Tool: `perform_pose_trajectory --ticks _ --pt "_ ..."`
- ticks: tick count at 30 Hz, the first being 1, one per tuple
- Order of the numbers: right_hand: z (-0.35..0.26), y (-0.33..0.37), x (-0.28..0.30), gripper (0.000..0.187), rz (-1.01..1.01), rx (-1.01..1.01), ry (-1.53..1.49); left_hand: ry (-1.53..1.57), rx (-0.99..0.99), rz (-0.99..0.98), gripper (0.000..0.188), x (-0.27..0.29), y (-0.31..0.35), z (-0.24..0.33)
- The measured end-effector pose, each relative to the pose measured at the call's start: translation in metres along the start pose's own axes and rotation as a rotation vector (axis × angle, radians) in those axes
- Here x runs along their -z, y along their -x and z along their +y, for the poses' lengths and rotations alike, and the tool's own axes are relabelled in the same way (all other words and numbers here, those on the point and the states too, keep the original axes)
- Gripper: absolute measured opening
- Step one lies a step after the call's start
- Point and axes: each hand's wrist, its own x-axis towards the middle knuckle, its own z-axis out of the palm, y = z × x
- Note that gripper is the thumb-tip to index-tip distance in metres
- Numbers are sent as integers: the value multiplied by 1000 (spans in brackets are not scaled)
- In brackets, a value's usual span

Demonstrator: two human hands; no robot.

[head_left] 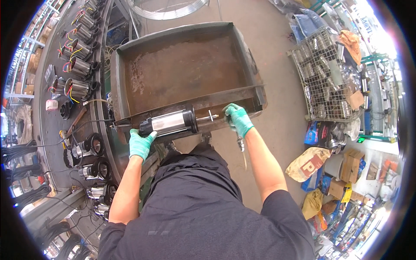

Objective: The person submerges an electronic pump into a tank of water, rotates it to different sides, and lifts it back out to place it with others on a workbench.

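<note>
A cylindrical motor pump (168, 123) with a shiny steel body and black ends lies along the near rim of a metal tray. Its thin shaft points right and carries a small crosspiece at the tip. My left hand (142, 144), in a green glove, grips the black left end, thumb on top. Just beyond the shaft tip, my right hand (238, 119), gloved alike, is closed around a dark hand tool; a metal fitting (240, 143) and a thin hose hang below it. The palm hides most of this tool, so its exact kind is unclear.
The brown-stained tray (182, 71) stands in front of me. On the left, a long bench (47, 117) bears several steel motors with coloured wires, a hammer (77, 120) and black cables. Rightward stand a wire basket (323, 73) of metal parts, a paper sack (308, 164) and boxes.
</note>
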Motion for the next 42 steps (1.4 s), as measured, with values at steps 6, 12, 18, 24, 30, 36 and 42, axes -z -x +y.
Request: perform_pose_trajectory --ticks 6,12,18,24,30,36,42 --pt "17 -14 -21 14 -69 -21 -170 -55 -1 -4 66 3 1 7" --pt "14 -19 -25 13 -46 -73 -159 -82 10 -24 64 6 -4 5" --pt "13 -21 -33 16 45 -100 -139 -121 30 -46 69 10 -3 14" --pt "9 -17 -35 19 31 -124 -111 -129 26 -28 71 10 0 13" --pt "12 -22 -33 19 32 -136 -103 -111 14 -34 71 9 0 12" --pt "18 -16 -23 13 -32 -87 -136 -52 -24 -6 64 0 2 5" --pt "7 -18 40 21 -42 197 216 10 -17 16 68 -2 1 -3"
